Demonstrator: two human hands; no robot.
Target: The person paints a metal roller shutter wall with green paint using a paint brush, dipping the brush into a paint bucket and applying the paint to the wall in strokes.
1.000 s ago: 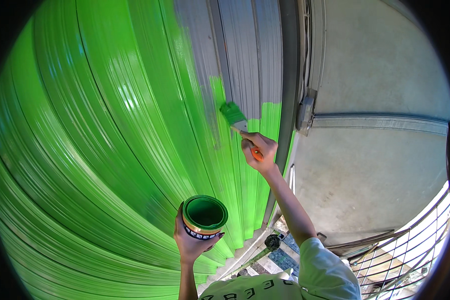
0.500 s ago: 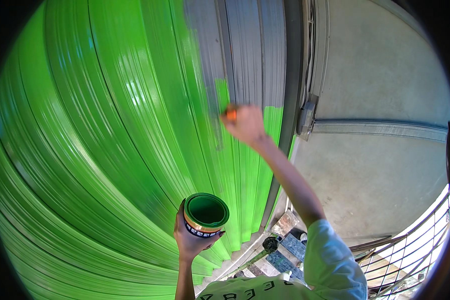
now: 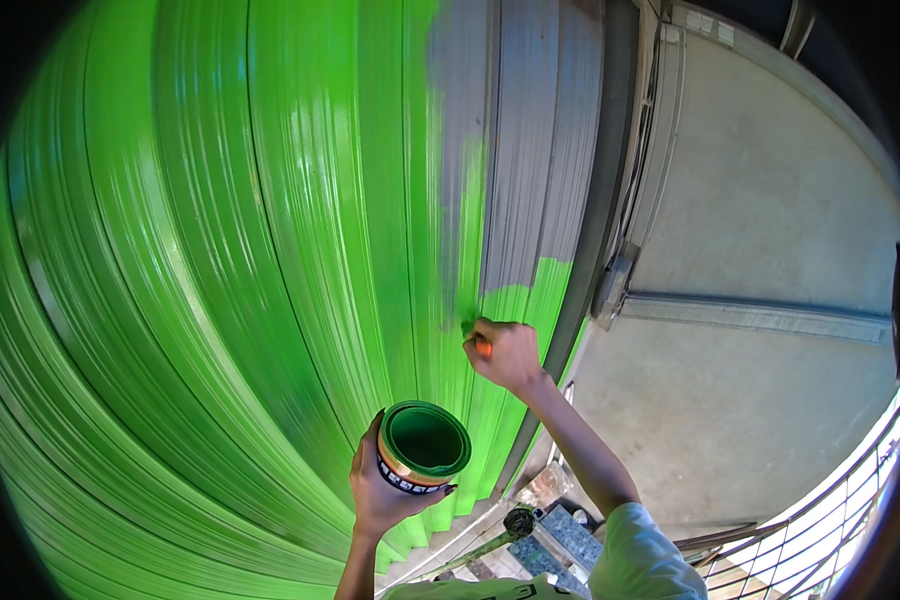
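In front of me is a ribbed metal wall (image 3: 220, 250), mostly coated in glossy green paint, with a bare grey stretch (image 3: 530, 150) at its upper right. My right hand (image 3: 515, 358) is closed around the orange handle of a paintbrush (image 3: 484, 347). Its green-smeared head touches the wall at the lower end of a narrow green strip, just below the grey. My left hand (image 3: 375, 500) grips a round paint can (image 3: 408, 480) from its left side, below and left of the brush. The can is tilted toward me and its inside is coated green.
A dark post (image 3: 598, 190) edges the painted wall on the right, with cables alongside. Beyond it stands a pale grey wall (image 3: 750, 160) crossed by a metal rail (image 3: 760, 317). Below are a pole with a dark round end (image 3: 519, 521), bluish slabs (image 3: 570, 540) and a curved barred railing (image 3: 800, 535).
My right hand has drawn the brush downward along the wall. The view has shifted, so the wall sits lower in it. My left hand still holds the can.
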